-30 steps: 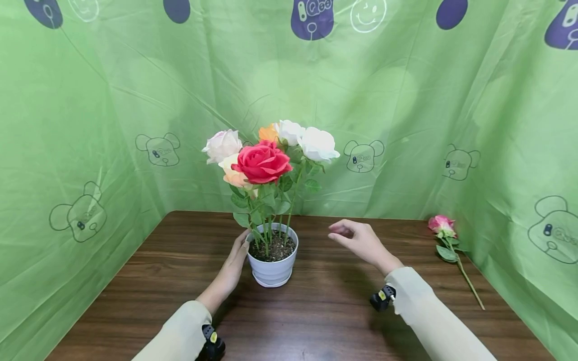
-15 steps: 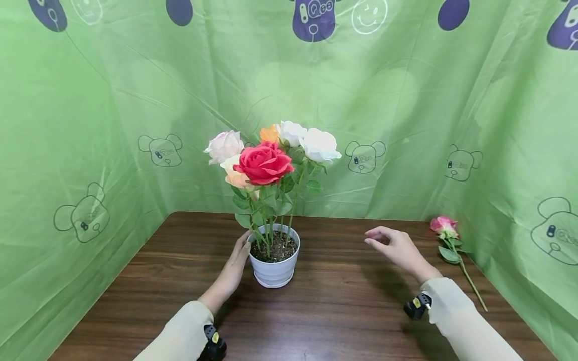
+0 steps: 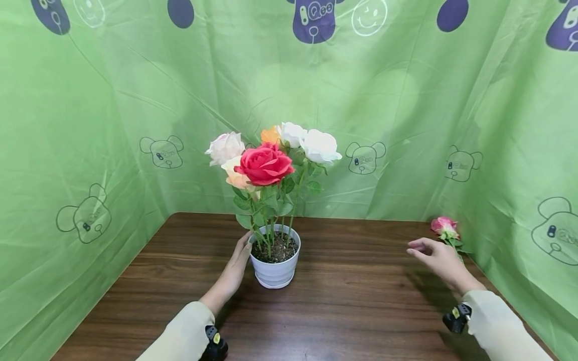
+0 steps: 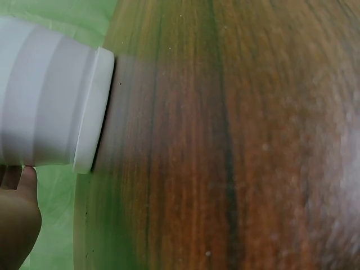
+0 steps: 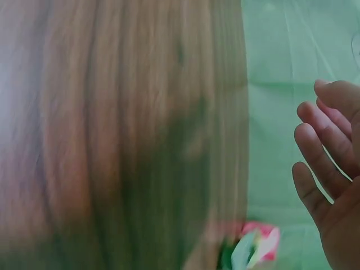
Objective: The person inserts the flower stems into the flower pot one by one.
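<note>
My left hand (image 3: 235, 266) rests its straight fingers against the left side of a white flowerpot (image 3: 274, 271). In the left wrist view its fingertips touch the ribbed wall of the pot (image 4: 45, 101). Several roses stand upright in the pot's dark soil (image 3: 281, 248): a red rose (image 3: 265, 164) in front, with white, pale pink, peach and orange ones around it. My right hand (image 3: 440, 259) is over the table's right side with loosely bent fingers and holds nothing. Just beyond it lies a pink rose (image 3: 444, 227), its stem mostly hidden behind the hand.
The brown wooden table (image 3: 343, 301) runs back to a green patterned curtain (image 3: 384, 100), which also encloses both sides. The pot stands on a white saucer (image 3: 273, 286).
My right hand has moved right, away from the pot and over to the lying pink rose, covering most of its stem. The left hand has stayed against the pot.
</note>
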Available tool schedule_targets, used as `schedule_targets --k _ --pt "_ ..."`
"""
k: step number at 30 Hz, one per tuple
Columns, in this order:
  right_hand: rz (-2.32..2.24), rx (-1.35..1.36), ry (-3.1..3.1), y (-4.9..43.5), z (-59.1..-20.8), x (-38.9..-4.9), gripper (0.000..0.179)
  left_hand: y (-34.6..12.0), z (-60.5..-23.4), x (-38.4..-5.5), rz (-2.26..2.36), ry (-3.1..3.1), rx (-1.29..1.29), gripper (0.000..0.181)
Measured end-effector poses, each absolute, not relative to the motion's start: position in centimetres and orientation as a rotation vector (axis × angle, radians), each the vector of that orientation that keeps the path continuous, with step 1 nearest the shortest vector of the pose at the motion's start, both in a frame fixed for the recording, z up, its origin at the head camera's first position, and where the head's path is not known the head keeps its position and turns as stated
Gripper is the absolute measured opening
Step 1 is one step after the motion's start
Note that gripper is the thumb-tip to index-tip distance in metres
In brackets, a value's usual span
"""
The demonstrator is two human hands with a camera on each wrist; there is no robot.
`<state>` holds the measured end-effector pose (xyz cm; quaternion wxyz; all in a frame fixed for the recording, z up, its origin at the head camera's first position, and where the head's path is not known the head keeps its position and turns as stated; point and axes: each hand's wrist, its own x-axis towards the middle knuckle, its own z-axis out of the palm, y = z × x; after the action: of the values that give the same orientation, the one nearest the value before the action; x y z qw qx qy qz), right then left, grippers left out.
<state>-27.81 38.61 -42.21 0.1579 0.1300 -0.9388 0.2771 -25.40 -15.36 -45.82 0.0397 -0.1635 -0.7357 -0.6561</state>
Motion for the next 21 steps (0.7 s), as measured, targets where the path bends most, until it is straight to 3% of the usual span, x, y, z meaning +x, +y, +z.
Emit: schedule_targets --k 21 --pt "0.688 0.002 -2.738 48.2 -45.1 -25.0 0.042 -15.3 -45.9 -25.4 -2.023 -2.242 -0.496 0.052"
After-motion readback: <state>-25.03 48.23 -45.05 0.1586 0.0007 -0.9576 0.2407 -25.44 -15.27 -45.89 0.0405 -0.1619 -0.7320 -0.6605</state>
